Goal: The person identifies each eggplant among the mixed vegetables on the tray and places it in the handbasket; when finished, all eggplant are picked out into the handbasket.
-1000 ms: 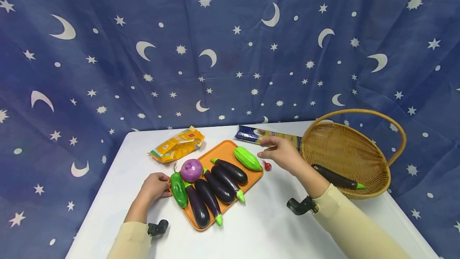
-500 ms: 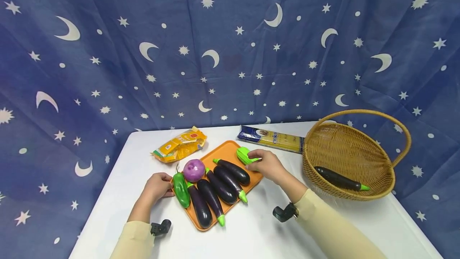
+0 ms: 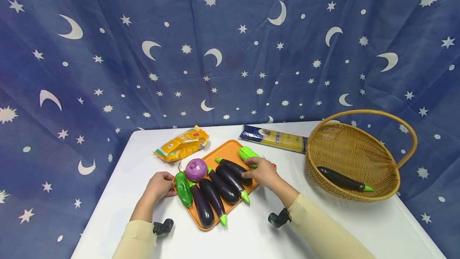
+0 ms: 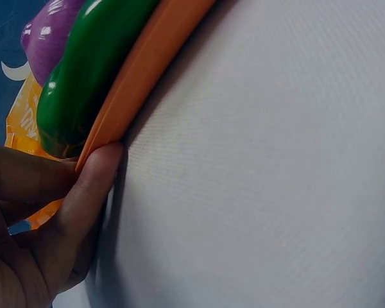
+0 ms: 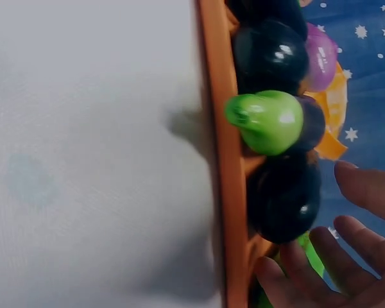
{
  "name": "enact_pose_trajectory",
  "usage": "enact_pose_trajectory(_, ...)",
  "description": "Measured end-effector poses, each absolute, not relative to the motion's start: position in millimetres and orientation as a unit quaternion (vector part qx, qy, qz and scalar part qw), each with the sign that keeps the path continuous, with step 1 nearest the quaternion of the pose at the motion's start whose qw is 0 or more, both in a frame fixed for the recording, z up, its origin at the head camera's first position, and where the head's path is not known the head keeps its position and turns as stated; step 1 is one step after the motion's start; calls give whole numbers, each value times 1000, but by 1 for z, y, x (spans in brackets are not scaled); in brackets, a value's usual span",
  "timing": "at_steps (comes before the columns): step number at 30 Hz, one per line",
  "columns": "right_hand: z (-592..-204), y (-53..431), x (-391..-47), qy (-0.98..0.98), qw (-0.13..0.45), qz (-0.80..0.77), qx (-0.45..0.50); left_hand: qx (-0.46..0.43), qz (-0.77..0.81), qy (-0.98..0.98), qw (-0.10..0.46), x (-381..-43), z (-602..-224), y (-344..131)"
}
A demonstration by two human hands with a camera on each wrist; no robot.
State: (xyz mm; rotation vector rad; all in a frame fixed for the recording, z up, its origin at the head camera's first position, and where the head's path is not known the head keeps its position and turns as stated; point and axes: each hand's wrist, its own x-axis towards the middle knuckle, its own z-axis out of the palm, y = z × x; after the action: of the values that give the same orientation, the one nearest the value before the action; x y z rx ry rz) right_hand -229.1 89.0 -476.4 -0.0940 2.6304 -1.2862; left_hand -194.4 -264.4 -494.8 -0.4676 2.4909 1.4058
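My left hand [image 3: 159,187] pinches the left rim of the orange tray [image 4: 138,80] between thumb and fingers. A green pepper [image 3: 183,190] lies just inside that rim, beside a purple onion [image 3: 196,170]. Several dark eggplants lie side by side across the tray. Over the tray's right end is my right hand [image 3: 265,173], with thumb and fingers spread around the rounded end of the rightmost eggplant [image 3: 234,168]; in the right wrist view its fingertips are close to this eggplant [image 5: 285,205], but contact is unclear. My right fingers partly cover a ridged bright-green vegetable [image 3: 247,153].
A wicker basket [image 3: 352,143] with a tall handle stands at the right, holding one eggplant [image 3: 343,180]. A spaghetti packet [image 3: 274,139] lies at the back. An orange bag [image 3: 182,144] is behind the tray. A red lollipop [image 3: 274,166] shows partly behind my right hand.
My right hand has come left and down from above the table near the lollipop, past the green vegetable, to the rightmost eggplant's end. My left hand keeps its hold on the tray rim.
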Motion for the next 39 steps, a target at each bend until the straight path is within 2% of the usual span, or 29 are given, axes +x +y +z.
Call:
enact_pose_trajectory(14, -491, 77, -229, 902, 105, -417, -42, -172, 483, 850, 119, -196, -498, -264)
enact_pose_trajectory(26, -494, 78, -227, 903, 71, -422, -40, -171, 480, 852, 119, -198, -499, -260)
enact_pose_trajectory(39, -465, 78, -227, 883, 66, -464, -22, -170, 482, 851, 122, -196, -497, -266)
